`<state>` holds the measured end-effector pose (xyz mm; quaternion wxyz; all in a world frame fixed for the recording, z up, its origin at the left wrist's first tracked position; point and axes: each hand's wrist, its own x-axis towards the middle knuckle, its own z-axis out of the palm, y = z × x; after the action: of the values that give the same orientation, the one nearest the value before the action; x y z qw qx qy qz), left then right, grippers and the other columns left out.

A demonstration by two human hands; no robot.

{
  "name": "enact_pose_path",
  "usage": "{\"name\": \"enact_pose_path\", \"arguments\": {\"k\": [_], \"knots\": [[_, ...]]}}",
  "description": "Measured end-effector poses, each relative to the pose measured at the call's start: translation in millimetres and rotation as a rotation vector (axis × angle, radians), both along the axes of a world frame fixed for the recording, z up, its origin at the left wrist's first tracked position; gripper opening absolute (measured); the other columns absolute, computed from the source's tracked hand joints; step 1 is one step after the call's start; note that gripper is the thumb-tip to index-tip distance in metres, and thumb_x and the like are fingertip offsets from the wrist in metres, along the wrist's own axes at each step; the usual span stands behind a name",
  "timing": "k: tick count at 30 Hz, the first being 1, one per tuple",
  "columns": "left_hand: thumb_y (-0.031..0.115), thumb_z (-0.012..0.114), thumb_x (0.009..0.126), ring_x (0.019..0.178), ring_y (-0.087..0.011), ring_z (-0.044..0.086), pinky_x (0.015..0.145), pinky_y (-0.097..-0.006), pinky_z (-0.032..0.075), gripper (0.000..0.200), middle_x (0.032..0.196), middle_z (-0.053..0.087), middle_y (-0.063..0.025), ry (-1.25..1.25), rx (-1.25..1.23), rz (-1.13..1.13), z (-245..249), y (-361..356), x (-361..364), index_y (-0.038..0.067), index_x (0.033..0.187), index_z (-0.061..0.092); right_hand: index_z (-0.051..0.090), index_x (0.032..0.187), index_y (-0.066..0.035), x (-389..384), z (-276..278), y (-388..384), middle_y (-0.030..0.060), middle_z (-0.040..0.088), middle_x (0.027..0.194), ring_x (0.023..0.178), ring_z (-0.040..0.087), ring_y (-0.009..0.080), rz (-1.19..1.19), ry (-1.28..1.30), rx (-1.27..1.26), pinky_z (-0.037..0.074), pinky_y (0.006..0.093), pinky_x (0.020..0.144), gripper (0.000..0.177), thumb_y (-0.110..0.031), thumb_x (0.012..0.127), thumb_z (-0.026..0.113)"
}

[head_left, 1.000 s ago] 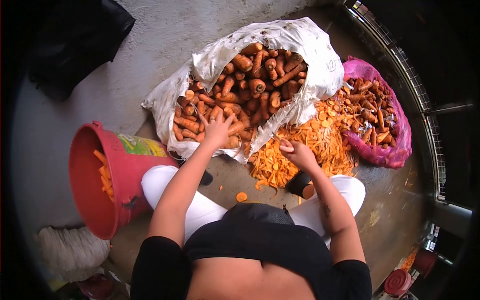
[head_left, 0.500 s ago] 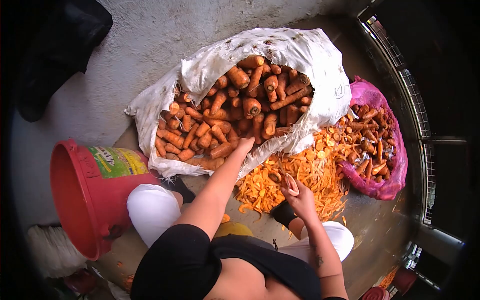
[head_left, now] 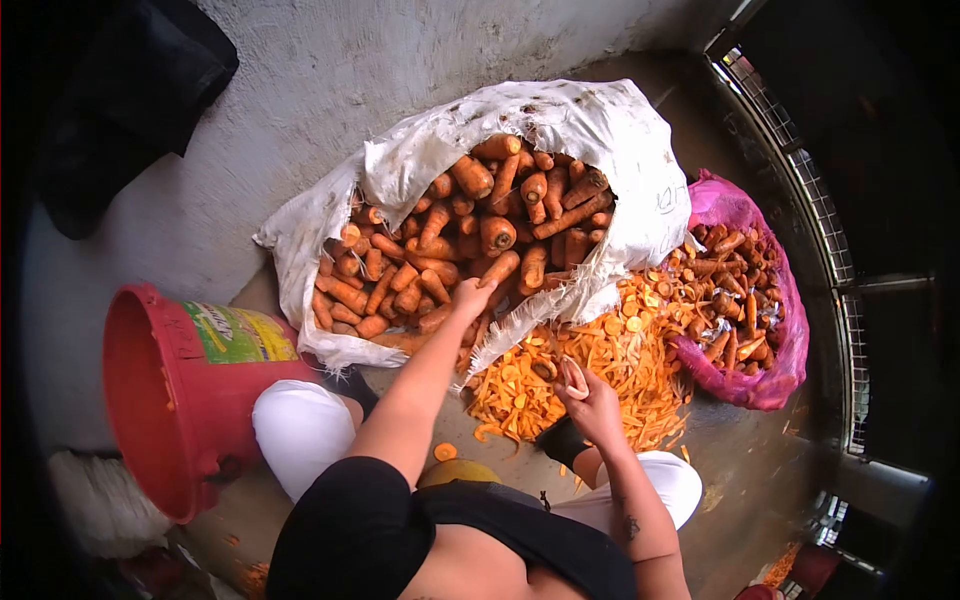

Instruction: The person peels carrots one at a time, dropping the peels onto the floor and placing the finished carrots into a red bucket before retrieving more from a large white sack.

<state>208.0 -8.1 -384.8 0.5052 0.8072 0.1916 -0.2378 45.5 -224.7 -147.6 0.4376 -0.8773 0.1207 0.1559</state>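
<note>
Carrots [head_left: 497, 235] in white sack [head_left: 600, 130] on floor, mouth folded open toward the seated person for easy reach; left hand [head_left: 470, 297] on one at the mouth, grasp not discernible; right hand [head_left: 592, 405] clenched on pale-handled tool [head_left: 573, 378] above the peelings heap [head_left: 625, 362]

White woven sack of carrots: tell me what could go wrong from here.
The left hand rests on unpeeled orange carrots heaped at the frayed mouth of the white woven sack; pulling a low one may send others rolling out.
The right hand holds a small pale tool, possibly bladed, near the left forearm; a slip could cut.
The heap of orange peelings spreads over the floor and looks slippery.
</note>
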Motion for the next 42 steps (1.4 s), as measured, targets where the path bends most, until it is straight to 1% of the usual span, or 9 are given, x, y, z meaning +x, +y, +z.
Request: {"name": "enact_pose_path", "arguments": {"k": [6, 9, 16, 20, 25, 32, 37, 40, 42], "knots": [[0.029, 0.058, 0.093, 0.099, -0.0172, 0.061, 0.083, -0.0299, 0.048, 0.041, 0.098, 0.064, -0.0066, 0.191, -0.829, -0.081, 106, 79, -52, 0.0, 0.122, 0.052, 0.063, 0.098, -0.003, 4, 12, -2, 0.0159, 0.064, 0.078, 0.072, 0.064, 0.0271, -0.101, -0.09, 0.084, 0.049, 0.0343, 0.067, 0.027, -0.026, 0.083, 0.066], [0.027, 0.055, 0.094, 0.104, -0.0185, 0.06, 0.092, -0.032, 0.047, 0.046, 0.104, 0.062, -0.0086, 0.125, -1.061, -0.26, 164, 90, -82, 0.0, 0.129, 0.045, 0.063, 0.097, 0.0, 4, 25, 2, 0.0078, 0.065, 0.079, 0.071, 0.06, 0.0141, -0.173, -0.295, 0.253, 0.048, 0.0295, 0.067, 0.026, -0.023, 0.085, 0.066], [0.038, 0.064, 0.084, 0.099, -0.024, 0.061, 0.086, -0.0365, 0.048, 0.061, 0.103, 0.061, -0.0157, -0.015, -1.393, -0.497, 293, 58, -145, 0.001, 0.127, 0.043, 0.064, 0.094, -0.001, -5, 52, 15, 0.0011, 0.057, 0.068, 0.061, 0.049, 0.0082, -0.185, -0.21, 0.408, 0.041, 0.0254, 0.057, 0.024, -0.023, 0.085, 0.067], [0.041, 0.059, 0.089, 0.083, -0.0178, 0.059, 0.072, -0.0292, 0.05, 0.056, 0.094, 0.057, -0.0108, 0.261, -1.419, -0.323, 311, 29, -181, 0.001, 0.125, 0.043, 0.064, 0.09, 0.0, -13, 39, 11, 0.0018, 0.057, 0.07, 0.063, 0.05, 0.0095, -0.189, -0.329, 0.444, 0.041, 0.0255, 0.058, 0.025, -0.024, 0.084, 0.067], [0.04, 0.056, 0.092, 0.079, -0.0142, 0.057, 0.067, -0.0261, 0.049, 0.048, 0.091, 0.056, -0.0093, 0.202, -1.247, -0.172, 303, 15, -203, 0.004, 0.122, 0.045, 0.058, 0.085, -0.003, -21, 36, -6, -0.0026, 0.05, 0.065, 0.058, 0.045, 0.007, -0.246, -0.277, 0.645, 0.036, 0.0234, 0.052, 0.022, -0.023, 0.085, 0.067], [0.04, 0.05, 0.095, 0.065, -0.0114, 0.054, 0.055, -0.0239, 0.044, 0.039, 0.082, 0.054, -0.005, 0.188, -1.148, -0.136, 312, 10, -219, 0.008, 0.117, 0.044, 0.062, 0.087, -0.001, -42, 33, -30, -0.0032, 0.051, 0.066, 0.058, 0.043, 0.0065, -0.235, -0.276, 0.554, 0.037, 0.0245, 0.053, 0.029, -0.029, 0.087, 0.064], [0.042, 0.05, 0.094, 0.063, -0.0108, 0.053, 0.052, -0.0235, 0.042, 0.04, 0.081, 0.053, -0.0043, 0.2, -1.179, -0.113, 309, 5, -221, 0.009, 0.117, 0.045, 0.064, 0.097, -0.01, -58, 38, -29, 0.0072, 0.062, 0.069, 0.061, 0.059, 0.0191, -0.08, -0.507, 0.27, 0.045, 0.0319, 0.057, 0.028, -0.036, 0.087, 0.063], [0.043, 0.054, 0.092, 0.063, -0.0108, 0.054, 0.053, -0.0238, 0.043, 0.043, 0.076, 0.053, -0.0038, 0.186, -1.066, -0.023, 306, 1, -220, 0.008, 0.117, 0.045, 0.064, 0.1, -0.015, -71, 50, -23, 0.0158, 0.065, 0.077, 0.07, 0.065, 0.0329, 0.028, -0.563, 0.098, 0.049, 0.0406, 0.062, 0.029, -0.04, 0.087, 0.061], [0.044, 0.057, 0.09, 0.061, -0.0099, 0.054, 0.052, -0.0238, 0.043, 0.048, 0.071, 0.054, -0.0034, 0.056, -0.504, -0.147, 298, 3, -203, 0.007, 0.116, 0.045, 0.063, 0.1, -0.014, -73, 36, -17, 0.0162, 0.065, 0.077, 0.071, 0.064, 0.0344, 0.021, -0.567, 0.062, 0.049, 0.0416, 0.063, 0.03, -0.041, 0.087, 0.06]]}}
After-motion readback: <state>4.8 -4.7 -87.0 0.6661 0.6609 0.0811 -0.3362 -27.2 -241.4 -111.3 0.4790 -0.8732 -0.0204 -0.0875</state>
